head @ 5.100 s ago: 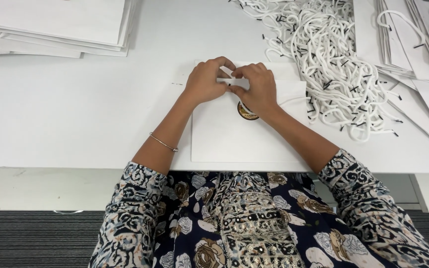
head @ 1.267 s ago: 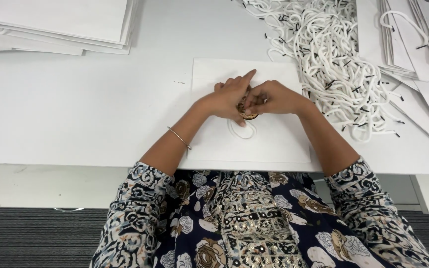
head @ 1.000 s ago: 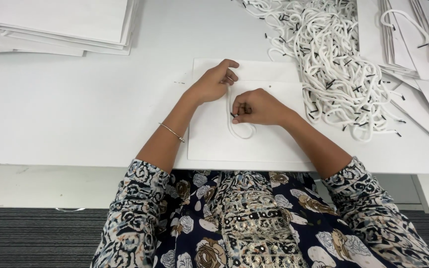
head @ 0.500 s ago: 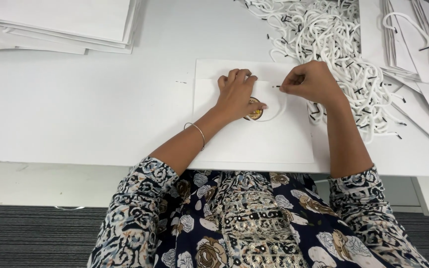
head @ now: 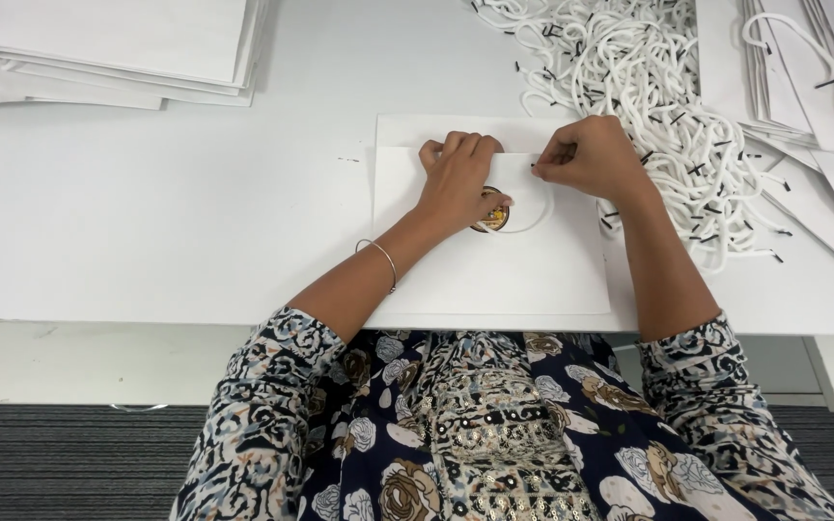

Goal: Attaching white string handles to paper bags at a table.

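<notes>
Paper bag lies flat on the tabletop near me; my left hand presses it, my right hand pinches a white cord's black tip.

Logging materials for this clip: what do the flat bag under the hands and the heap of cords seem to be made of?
Bag: likely matte white paper or thin card; it lies flat with crisp edges and no shine. Cords: seemingly soft white twisted rope, cotton or synthetic, limp and looped, with short dark tips, perhaps plastic.
</notes>
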